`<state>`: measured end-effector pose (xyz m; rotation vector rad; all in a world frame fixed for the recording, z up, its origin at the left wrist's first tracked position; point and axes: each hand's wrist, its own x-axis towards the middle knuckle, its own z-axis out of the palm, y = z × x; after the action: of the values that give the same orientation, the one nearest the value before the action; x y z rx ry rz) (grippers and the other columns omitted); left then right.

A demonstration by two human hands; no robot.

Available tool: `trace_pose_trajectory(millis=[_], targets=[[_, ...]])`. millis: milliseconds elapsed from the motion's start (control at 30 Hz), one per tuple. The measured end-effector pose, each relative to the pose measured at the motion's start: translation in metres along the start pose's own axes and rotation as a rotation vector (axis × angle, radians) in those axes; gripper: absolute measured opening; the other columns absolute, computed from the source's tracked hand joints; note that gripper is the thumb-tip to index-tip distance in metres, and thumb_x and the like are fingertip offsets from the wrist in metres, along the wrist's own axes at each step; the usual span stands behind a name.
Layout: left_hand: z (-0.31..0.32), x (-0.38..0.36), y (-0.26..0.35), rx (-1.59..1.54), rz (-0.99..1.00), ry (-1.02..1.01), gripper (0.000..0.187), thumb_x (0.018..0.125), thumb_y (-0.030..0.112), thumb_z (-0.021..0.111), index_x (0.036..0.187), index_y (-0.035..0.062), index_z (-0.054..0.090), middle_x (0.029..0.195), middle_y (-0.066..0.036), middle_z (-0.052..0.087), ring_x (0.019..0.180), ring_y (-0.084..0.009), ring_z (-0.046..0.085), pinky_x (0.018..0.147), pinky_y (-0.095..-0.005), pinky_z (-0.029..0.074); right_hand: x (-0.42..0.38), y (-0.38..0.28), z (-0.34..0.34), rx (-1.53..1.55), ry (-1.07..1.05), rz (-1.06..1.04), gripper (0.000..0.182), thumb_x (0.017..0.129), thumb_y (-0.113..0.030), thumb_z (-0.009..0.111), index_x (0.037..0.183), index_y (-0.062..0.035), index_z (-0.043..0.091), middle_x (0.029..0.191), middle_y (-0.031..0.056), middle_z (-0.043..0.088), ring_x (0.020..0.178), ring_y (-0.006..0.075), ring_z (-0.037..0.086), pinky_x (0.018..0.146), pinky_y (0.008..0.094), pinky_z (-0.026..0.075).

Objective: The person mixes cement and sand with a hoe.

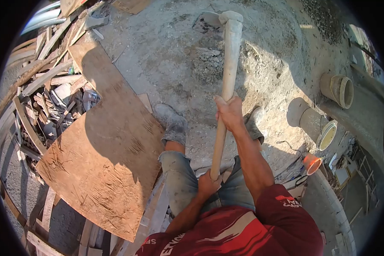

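Note:
A long-handled hoe (230, 64) stretches forward from my body, its head at the far end and its broad blade (209, 21) partly showing to the left of the handle. My right hand (230, 112) is wrapped round the middle of the handle. Lower down, near my lap, my left hand (209, 184) grips the butt end. Beneath the handle lies a rough grey clump of what looks like mortar (207, 64) on the dusty ground. My boots (171, 121) stand on either side of the handle.
A brown plywood sheet (111, 145) lies to my left, beside a heap of scrap wood (47, 98). On the right, two pale buckets (335, 89) and a smaller orange bucket (312, 163) lie tipped or lean. Dark gravel (324, 19) is piled at the far right.

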<state>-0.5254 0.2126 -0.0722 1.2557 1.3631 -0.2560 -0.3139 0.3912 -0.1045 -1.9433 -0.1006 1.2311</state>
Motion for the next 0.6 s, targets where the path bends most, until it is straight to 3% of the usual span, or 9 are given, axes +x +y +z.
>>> trace_pose_trajectory(millis=[133,200,233,300,433,533,600], targets=[[0.017,0.03,-0.022,-0.229,-0.101,-0.004,0.023,0.07,0.015,0.069,0.085,0.0009,0.059,0.073,-0.016,0.065,0.068,-0.0264,0.066,0.062,-0.0366,0.051,0.035,0.017,0.037,-0.177,0.012,-0.118,0.025,0.078,-0.017,0.065,0.084,0.0037,0.051,0.061,0.01,0.055,0.043,0.0178,0.055,0.039,0.0317,0.045],[0.048,0.036,-0.036,-0.439,-0.122,-0.107,0.02,0.068,0.009,0.071,0.081,0.0007,0.058,0.067,-0.008,0.062,0.061,-0.0157,0.061,0.057,-0.0318,0.049,0.057,0.056,0.041,-0.547,-0.011,-0.043,0.037,0.075,-0.021,0.063,0.096,0.0084,0.056,0.084,0.0258,0.064,0.076,0.0358,0.066,0.069,0.0413,0.053],[0.062,0.033,-0.039,-0.415,-0.116,-0.106,0.02,0.068,0.009,0.071,0.081,0.0007,0.058,0.067,-0.008,0.062,0.061,-0.0157,0.061,0.057,-0.0318,0.049,0.065,0.085,0.035,-0.524,-0.005,-0.043,0.037,0.075,-0.021,0.063,0.096,0.0084,0.056,0.084,0.0258,0.064,0.076,0.0358,0.066,0.069,0.0413,0.053],[0.082,0.011,-0.05,-0.627,-0.359,-0.168,0.02,0.068,0.01,0.073,0.078,0.0014,0.057,0.066,-0.003,0.059,0.06,-0.0111,0.056,0.056,-0.0294,0.048,0.069,0.144,0.021,-0.547,-0.056,0.086,0.04,0.074,-0.022,0.062,0.102,0.0066,0.057,0.091,0.0277,0.063,0.09,0.0406,0.062,0.079,0.0444,0.05],[0.104,-0.027,-0.045,-0.425,-0.35,-0.166,0.022,0.069,0.012,0.074,0.08,0.0008,0.058,0.068,-0.004,0.059,0.061,-0.0114,0.056,0.057,-0.029,0.048,0.034,0.16,-0.016,-0.332,-0.122,0.231,0.041,0.073,-0.021,0.061,0.104,0.0051,0.057,0.092,0.0276,0.063,0.09,0.0402,0.063,0.079,0.0439,0.05],[0.117,-0.055,-0.044,-0.307,-0.472,-0.255,0.023,0.071,0.013,0.073,0.082,0.0009,0.057,0.07,-0.004,0.06,0.063,-0.0108,0.056,0.058,-0.0285,0.048,-0.005,0.153,-0.057,-0.247,-0.137,0.285,0.042,0.073,-0.022,0.061,0.105,0.0041,0.056,0.091,0.0278,0.063,0.09,0.0399,0.063,0.078,0.0434,0.05],[0.123,-0.066,-0.055,-0.204,-0.223,-0.249,0.023,0.072,0.014,0.072,0.083,0.0009,0.057,0.068,-0.004,0.06,0.061,-0.0106,0.056,0.057,-0.0279,0.047,-0.027,0.143,-0.087,-0.243,-0.028,0.163,0.041,0.073,-0.023,0.061,0.103,0.0044,0.055,0.087,0.0269,0.063,0.086,0.0387,0.064,0.076,0.0428,0.051]])
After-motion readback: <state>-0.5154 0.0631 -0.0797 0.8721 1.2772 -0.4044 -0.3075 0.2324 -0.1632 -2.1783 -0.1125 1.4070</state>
